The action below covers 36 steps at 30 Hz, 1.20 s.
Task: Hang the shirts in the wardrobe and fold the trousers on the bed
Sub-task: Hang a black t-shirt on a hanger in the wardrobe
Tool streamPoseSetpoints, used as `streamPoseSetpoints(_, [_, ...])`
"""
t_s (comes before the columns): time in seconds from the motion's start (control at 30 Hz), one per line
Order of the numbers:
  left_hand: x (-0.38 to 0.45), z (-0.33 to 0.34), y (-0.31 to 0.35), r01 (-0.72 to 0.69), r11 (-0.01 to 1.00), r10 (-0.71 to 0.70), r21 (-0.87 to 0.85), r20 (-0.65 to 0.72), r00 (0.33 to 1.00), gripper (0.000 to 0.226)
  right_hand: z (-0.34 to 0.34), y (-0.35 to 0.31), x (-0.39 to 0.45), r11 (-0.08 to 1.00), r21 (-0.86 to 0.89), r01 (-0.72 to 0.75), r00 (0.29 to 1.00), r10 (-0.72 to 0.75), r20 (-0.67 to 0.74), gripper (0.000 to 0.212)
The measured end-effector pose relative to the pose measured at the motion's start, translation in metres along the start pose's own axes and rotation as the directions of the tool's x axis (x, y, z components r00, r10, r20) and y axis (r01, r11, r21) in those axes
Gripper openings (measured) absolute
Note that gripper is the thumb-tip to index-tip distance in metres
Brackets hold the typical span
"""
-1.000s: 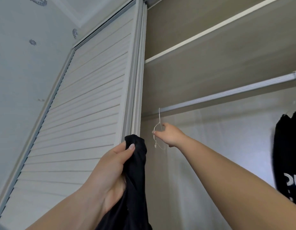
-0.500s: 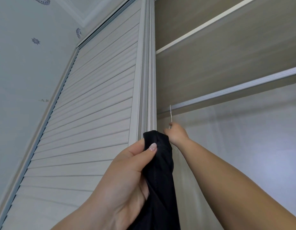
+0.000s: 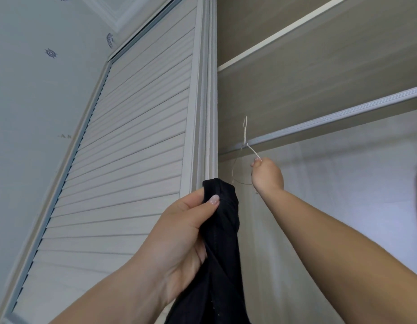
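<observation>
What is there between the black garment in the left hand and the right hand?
In the head view, only the thin wire of the hanger crosses the gap between the garment and the right hand; behind is bare wardrobe wall.

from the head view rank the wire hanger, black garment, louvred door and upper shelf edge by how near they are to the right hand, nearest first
1. wire hanger: held in the right hand, by the rail's left end.
2. black garment: just lower left, in the left hand's grip.
3. louvred door: further left, beyond the frame.
4. upper shelf edge: high above.
</observation>
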State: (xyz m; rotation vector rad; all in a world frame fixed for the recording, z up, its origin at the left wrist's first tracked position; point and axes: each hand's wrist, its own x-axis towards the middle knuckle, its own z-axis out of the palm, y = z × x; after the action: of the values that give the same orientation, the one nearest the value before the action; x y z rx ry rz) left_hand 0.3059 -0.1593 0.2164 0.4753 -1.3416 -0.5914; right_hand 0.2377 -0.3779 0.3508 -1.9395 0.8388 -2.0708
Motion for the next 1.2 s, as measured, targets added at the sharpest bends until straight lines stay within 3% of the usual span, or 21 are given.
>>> streamPoseSetpoints(0.23, [-0.002,0.017,-0.011,0.098,0.993,-0.094,0.060,-0.066,0.993,0.019,-0.110,0.043,-0.062,0.989,0.042,0.140,0.990,-0.141,0.023,0.030])
streamPoseSetpoints(0.5, [-0.016,0.065,-0.060,0.350,0.935,-0.338,0.054,-0.162,0.927,0.021,-0.224,0.108,-0.170,0.991,0.128,-0.032,0.997,0.023,0.071,0.032])
streamPoseSetpoints(0.57, [-0.016,0.074,-0.071,0.384,0.919,-0.360,0.087,-0.209,0.909,0.029,-0.245,0.118,-0.190,0.985,0.147,-0.093,0.992,0.078,0.101,0.031])
streamPoseSetpoints(0.67, [-0.021,0.084,-0.086,0.379,0.903,-0.318,0.200,-0.282,0.905,0.016,-0.280,0.128,-0.215,0.987,0.124,-0.107,0.989,0.092,0.117,0.030])
streamPoseSetpoints(0.73, [-0.027,0.089,-0.100,0.375,0.841,-0.263,0.389,-0.311,0.913,0.012,-0.304,0.132,-0.232,0.991,0.097,-0.089,0.990,0.078,0.114,0.030])
streamPoseSetpoints(0.77, [-0.031,0.089,-0.108,0.361,0.761,-0.218,0.539,-0.312,0.925,0.011,-0.315,0.134,-0.242,0.992,0.091,-0.084,0.991,0.074,0.113,0.030])
streamPoseSetpoints(0.87, [-0.045,0.088,-0.126,0.241,0.375,-0.132,0.895,-0.205,0.970,0.018,-0.340,0.137,-0.271,0.996,0.046,-0.078,0.990,0.072,0.119,0.030])
streamPoseSetpoints(0.93, [-0.057,0.090,-0.139,0.233,0.238,-0.157,0.943,-0.199,0.967,0.020,-0.356,0.138,-0.288,0.995,0.034,-0.096,0.986,0.090,0.143,0.028])
streamPoseSetpoints(1.07, [-0.073,0.092,-0.165,0.381,0.192,-0.281,0.904,-0.322,0.904,0.025,-0.387,0.135,-0.314,0.992,0.017,-0.128,0.975,0.123,0.184,0.028])
streamPoseSetpoints(1.2, [-0.087,0.092,-0.183,0.546,0.336,-0.363,0.768,-0.429,0.827,0.019,-0.409,0.127,-0.329,0.985,0.058,-0.165,0.972,0.153,0.178,0.028])
